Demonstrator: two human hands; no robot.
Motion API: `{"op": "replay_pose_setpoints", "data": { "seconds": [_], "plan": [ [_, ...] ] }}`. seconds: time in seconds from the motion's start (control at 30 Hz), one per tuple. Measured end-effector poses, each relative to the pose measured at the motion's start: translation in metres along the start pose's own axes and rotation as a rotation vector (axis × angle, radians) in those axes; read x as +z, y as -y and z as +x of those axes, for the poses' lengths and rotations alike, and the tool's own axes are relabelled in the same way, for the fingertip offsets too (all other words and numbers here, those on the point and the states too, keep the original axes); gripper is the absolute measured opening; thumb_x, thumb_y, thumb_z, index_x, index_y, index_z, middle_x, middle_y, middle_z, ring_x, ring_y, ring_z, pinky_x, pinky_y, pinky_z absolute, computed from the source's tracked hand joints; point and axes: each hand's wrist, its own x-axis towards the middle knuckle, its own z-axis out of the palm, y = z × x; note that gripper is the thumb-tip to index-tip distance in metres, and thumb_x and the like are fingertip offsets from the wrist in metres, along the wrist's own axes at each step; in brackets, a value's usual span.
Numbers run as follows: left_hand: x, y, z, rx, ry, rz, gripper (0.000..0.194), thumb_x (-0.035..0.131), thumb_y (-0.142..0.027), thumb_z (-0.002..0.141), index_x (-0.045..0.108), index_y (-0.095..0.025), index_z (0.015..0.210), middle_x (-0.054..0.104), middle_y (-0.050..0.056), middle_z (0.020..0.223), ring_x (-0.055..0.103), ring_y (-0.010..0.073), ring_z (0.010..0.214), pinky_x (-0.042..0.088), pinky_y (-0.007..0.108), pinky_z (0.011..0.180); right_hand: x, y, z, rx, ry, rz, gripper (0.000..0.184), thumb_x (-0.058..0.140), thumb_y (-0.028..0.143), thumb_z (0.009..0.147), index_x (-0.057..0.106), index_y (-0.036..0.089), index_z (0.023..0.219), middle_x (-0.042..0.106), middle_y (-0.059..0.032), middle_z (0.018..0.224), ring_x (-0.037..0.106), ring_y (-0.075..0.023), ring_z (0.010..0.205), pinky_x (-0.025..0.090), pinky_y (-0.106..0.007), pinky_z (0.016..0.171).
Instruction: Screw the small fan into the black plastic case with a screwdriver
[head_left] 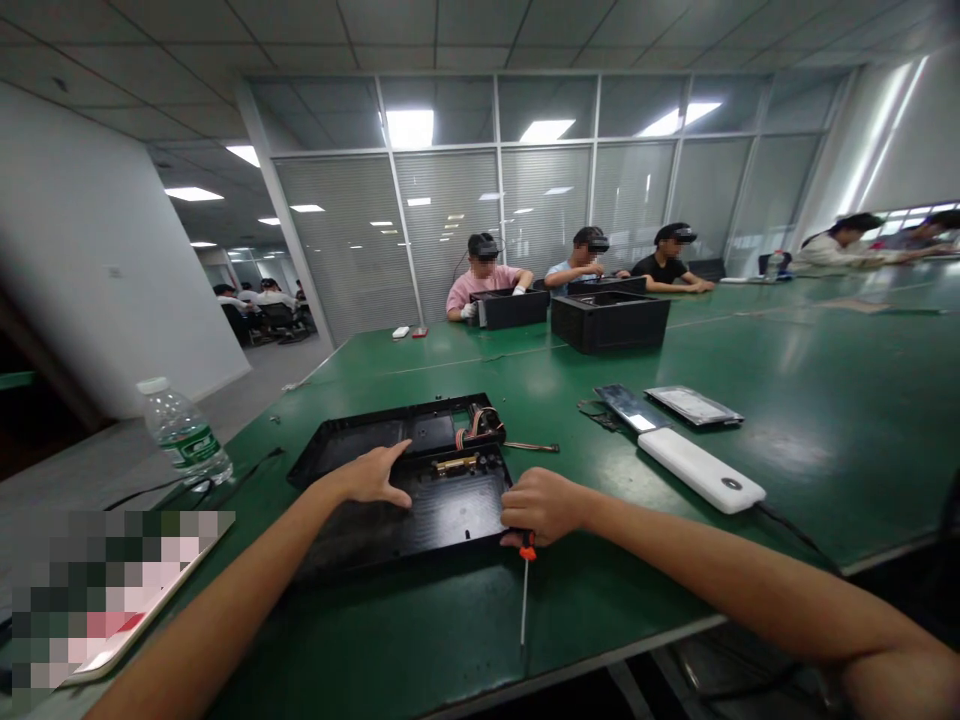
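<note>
Black shallow rectangular plastic casing (457, 508) lies open on the glossy green tabletop (600, 615), in front of the wearer; two tray-like sections side by side, inner faces up. Brass-coloured strip (456, 465) sits in the near section; thin multicoloured wires (476, 428) at the far section's right end, one bundle trailing onto the tabletop. Left hand (381, 474): grip wide, thumb and fingers spread over the casing; can't tell how firmly it presses. Right hand (546, 505) at the near section's right end: grip closed around a red-and-black-handled screwdriver (528, 550), metal shaft pointing toward the wearer. Right of that: white rounded oblong plastic device (701, 470) with a dark cable, its far end against a dark glossy flat rectangle (630, 408); silver-and-black flat rectangular unit (694, 406) just beside. Left: clear plastic bottle with green label (187, 438). Across the tabletop, a pink-shirted, white-gloved person (495, 280) handles a black box (516, 311); larger black open-topped box (611, 322) nearby.
</note>
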Motion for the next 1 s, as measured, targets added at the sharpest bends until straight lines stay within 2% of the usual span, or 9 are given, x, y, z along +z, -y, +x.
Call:
{"op": "replay_pose_setpoints", "data": {
  "seconds": [0.1,0.23,0.4,0.47,0.53,0.63,0.73,0.83,1.0],
  "plan": [
    [0.01,0.005,0.0,0.012,-0.083,0.004,0.087,0.056,-0.064,0.065,0.033,-0.013,0.131,0.045,0.017,0.127,0.043,0.0281,0.115,0.032,0.037,0.096,0.003,-0.002,0.002,0.016,-0.01,0.01,0.036,0.036,0.042,0.087,0.052,0.017,0.068,0.051,0.0,0.062,0.043,-0.0085,0.053,0.016,-0.026,0.048],
    [0.01,0.008,-0.002,0.016,-0.133,-0.033,0.063,0.047,-0.058,0.077,0.044,-0.015,0.123,0.05,0.013,0.123,0.046,0.0245,0.112,0.033,0.035,0.096,0.003,-0.001,0.004,0.023,-0.013,0.025,0.035,0.036,0.041,0.087,0.052,0.017,0.067,0.051,0.0005,0.061,0.043,-0.0082,0.051,0.014,-0.027,0.048],
    [0.003,0.011,-0.001,0.021,-0.173,0.026,0.055,0.048,-0.056,0.078,0.05,-0.014,0.114,0.053,0.013,0.114,0.049,0.0239,0.105,0.037,0.035,0.091,0.003,-0.001,0.004,0.028,-0.04,0.012,0.036,0.036,0.041,0.087,0.05,0.018,0.064,0.051,0.0013,0.059,0.042,-0.0084,0.05,0.013,-0.027,0.048],
    [-0.002,0.001,0.003,0.049,-0.237,0.1,0.054,0.05,-0.054,0.078,0.049,-0.015,0.115,0.05,0.013,0.115,0.047,0.0247,0.105,0.036,0.036,0.091,0.003,-0.001,0.004,0.026,-0.046,0.006,0.036,0.036,0.041,0.087,0.05,0.017,0.064,0.051,0.0012,0.06,0.042,-0.0083,0.05,0.014,-0.026,0.048],
    [-0.007,-0.019,0.012,0.132,-0.267,0.16,0.05,0.053,-0.047,0.079,0.047,-0.017,0.119,0.047,0.013,0.116,0.046,0.0243,0.105,0.036,0.036,0.091,0.003,-0.002,0.004,0.023,-0.045,0.007,0.036,0.036,0.041,0.087,0.051,0.017,0.065,0.052,0.0008,0.06,0.043,-0.0081,0.05,0.015,-0.026,0.048],
    [-0.01,-0.059,0.035,0.332,-0.182,0.226,0.038,0.055,-0.032,0.081,0.05,-0.021,0.117,0.051,0.01,0.108,0.048,0.0223,0.098,0.038,0.034,0.087,0.003,-0.002,0.004,0.02,-0.035,0.008,0.036,0.036,0.041,0.087,0.051,0.017,0.065,0.052,0.0006,0.06,0.043,-0.0082,0.05,0.015,-0.026,0.047],
    [-0.004,-0.09,0.06,0.448,-0.138,0.301,0.019,0.055,-0.02,0.08,0.061,-0.017,0.097,0.054,0.011,0.096,0.05,0.0229,0.093,0.036,0.038,0.089,0.003,-0.003,0.004,0.017,-0.025,0.0,0.037,0.034,0.042,0.087,0.051,0.017,0.065,0.052,0.0008,0.06,0.043,-0.0086,0.049,0.016,-0.025,0.047],
    [0.006,-0.101,0.073,0.474,-0.159,0.346,0.016,0.048,-0.012,0.082,0.063,-0.015,0.081,0.056,0.01,0.086,0.051,0.0219,0.088,0.033,0.042,0.093,0.003,-0.004,0.003,0.014,-0.021,-0.005,0.038,0.034,0.043,0.087,0.052,0.018,0.066,0.051,0.001,0.06,0.043,-0.009,0.049,0.016,-0.025,0.047],
    [0.012,-0.095,0.072,0.477,-0.2,0.268,0.02,0.044,-0.012,0.084,0.063,-0.015,0.078,0.057,0.01,0.084,0.051,0.0199,0.087,0.033,0.04,0.093,0.001,-0.003,0.003,0.031,-0.007,-0.008,0.039,0.033,0.044,0.088,0.053,0.018,0.067,0.052,0.0006,0.061,0.042,-0.0087,0.049,0.017,-0.024,0.047]
  ]
}}
